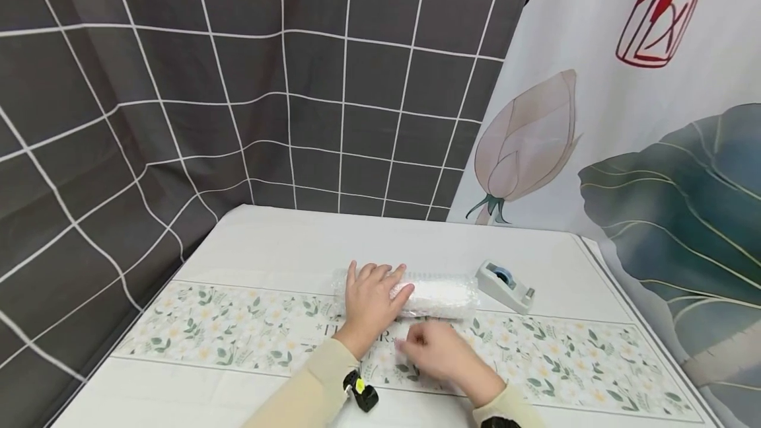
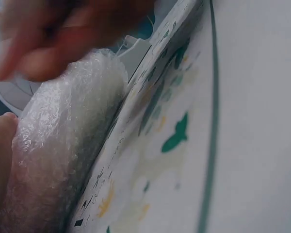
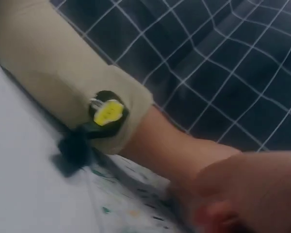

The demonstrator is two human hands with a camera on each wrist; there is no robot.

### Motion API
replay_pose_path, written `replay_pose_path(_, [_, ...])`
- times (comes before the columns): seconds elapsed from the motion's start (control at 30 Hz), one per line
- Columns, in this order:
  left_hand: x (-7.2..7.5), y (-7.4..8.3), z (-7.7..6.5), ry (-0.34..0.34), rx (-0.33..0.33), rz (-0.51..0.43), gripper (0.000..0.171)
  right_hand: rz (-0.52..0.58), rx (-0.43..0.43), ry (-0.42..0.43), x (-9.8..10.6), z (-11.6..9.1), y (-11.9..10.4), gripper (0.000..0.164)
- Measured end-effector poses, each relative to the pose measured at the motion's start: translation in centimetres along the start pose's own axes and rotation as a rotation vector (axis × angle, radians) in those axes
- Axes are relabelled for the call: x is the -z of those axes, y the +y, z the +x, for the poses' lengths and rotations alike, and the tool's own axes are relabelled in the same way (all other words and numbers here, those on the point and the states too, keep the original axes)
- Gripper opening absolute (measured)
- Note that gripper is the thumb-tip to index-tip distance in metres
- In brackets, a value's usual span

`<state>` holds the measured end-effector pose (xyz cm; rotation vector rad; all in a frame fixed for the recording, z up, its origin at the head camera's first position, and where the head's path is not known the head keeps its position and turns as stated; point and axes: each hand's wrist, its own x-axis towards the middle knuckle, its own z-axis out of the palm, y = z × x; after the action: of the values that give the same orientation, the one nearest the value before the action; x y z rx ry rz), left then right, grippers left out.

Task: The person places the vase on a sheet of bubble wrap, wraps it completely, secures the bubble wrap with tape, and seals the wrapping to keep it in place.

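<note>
A bundle wrapped in clear bubble wrap [image 1: 442, 296] lies lengthwise across the table, something white showing through the wrap. My left hand [image 1: 371, 299] rests on its left part with the fingers spread and straight. Just in front of the bundle, apart from it in the head view, is my right hand [image 1: 440, 352], its fingers curled in and blurred. I see nothing between those fingers. In the left wrist view the blurred right hand [image 2: 63, 36] covers part of the bundle's far end. The left hand is partly hidden behind the right hand [image 3: 252, 189] in the right wrist view.
A white tape dispenser [image 1: 505, 287] with a blue-cored roll stands just right of the bundle. The white table cover [image 1: 267, 243] carries a flowered band [image 1: 238, 329]. A dark checked curtain [image 1: 315, 84] and a white flower-printed curtain [image 1: 535, 150] hang behind.
</note>
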<state>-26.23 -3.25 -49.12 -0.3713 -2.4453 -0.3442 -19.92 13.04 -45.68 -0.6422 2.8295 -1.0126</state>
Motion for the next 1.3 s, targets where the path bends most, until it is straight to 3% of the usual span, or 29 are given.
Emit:
replay_pose_path(0.13, [0.1, -0.2, 0.1, -0.01, 0.004, 0.031, 0.047, -0.267, 0.187, 0.424, 1.3, 2.2, 0.8, 0.012])
replay_pose_path(0.2, [0.0, -0.3, 0.1, -0.012, 0.001, 0.046, 0.047, -0.393, 0.242, 0.561, 1.5, 3.3, 1.6, 0.016])
replay_pose_path(0.23, [0.0, -0.3, 0.0, -0.013, -0.001, 0.049, 0.047, -0.434, 0.263, 0.589, 1.4, 3.8, 2.1, 0.023])
replay_pose_path(0.37, [-0.1, -0.3, -0.1, -0.021, -0.006, 0.052, 0.047, -0.499, 0.274, 0.551, 0.8, 4.7, 3.8, 0.042])
replay_pose_path(0.67, [0.1, -0.1, 0.0, -0.01, -0.014, 0.045, 0.047, -0.59, 0.296, 0.517, -0.1, 4.7, 5.4, 0.05])
replay_pose_path(0.97, [0.2, 0.1, 0.0, -0.025, -0.016, 0.043, 0.048, -0.602, 0.287, 0.502, -0.2, 4.5, 6.1, 0.06])
replay_pose_path(1.17, [0.2, 0.0, -0.1, -0.022, -0.026, 0.043, 0.047, -0.572, 0.316, 0.35, 1.3, 4.0, 5.8, 0.089])
replay_pose_path(1.3, [0.2, -0.2, -0.2, -0.01, -0.034, 0.027, 0.042, -0.477, 0.311, 0.252, 3.8, 4.2, 5.8, 0.081])
